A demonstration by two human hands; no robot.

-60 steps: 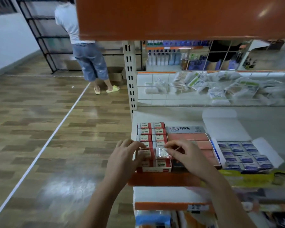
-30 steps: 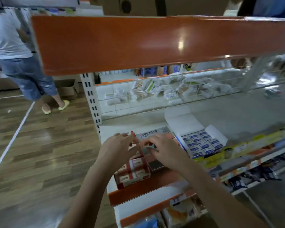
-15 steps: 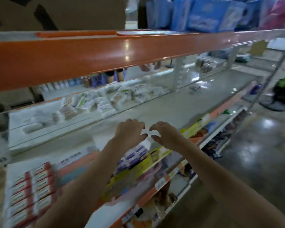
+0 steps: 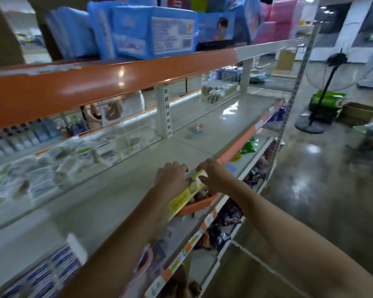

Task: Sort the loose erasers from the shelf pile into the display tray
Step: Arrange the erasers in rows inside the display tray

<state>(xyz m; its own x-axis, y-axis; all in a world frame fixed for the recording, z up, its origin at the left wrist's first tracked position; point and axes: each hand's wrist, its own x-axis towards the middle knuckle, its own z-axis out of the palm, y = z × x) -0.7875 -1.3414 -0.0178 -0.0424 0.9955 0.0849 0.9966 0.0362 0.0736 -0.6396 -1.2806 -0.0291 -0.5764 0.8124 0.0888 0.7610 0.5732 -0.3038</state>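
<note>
A long metal shelving unit with orange-fronted upper shelf (image 4: 108,82) fills the view, and below it runs the pale grey middle shelf (image 4: 121,186), mostly bare here. Since half a second ago the view has swung further right along the aisle: the red-and-white eraser boxes that lay at the lower left are out of sight, and only the open display tray of blue-and-white boxed erasers (image 4: 43,274) shows at the bottom left corner, blurred, well apart from both hands. On top of the unit stand soft blue plastic packs (image 4: 151,33) with a white label whose print is too blurred to read. A black pedestal fan (image 4: 323,87) stands on the glossy floor at the right, now in view, near a brown cardboard box (image 4: 357,112). Behind the wire back of the shelf lie clear-wrapped white packets (image 4: 52,166). A yellow price strip (image 4: 190,194) runs along the shelf's front edge; its writing cannot be made out. The left hand (image 4: 172,177) and right hand (image 4: 215,175) hover close together over that edge, fingers loosely bent, each grip slack and holding nothing, as before.
</note>
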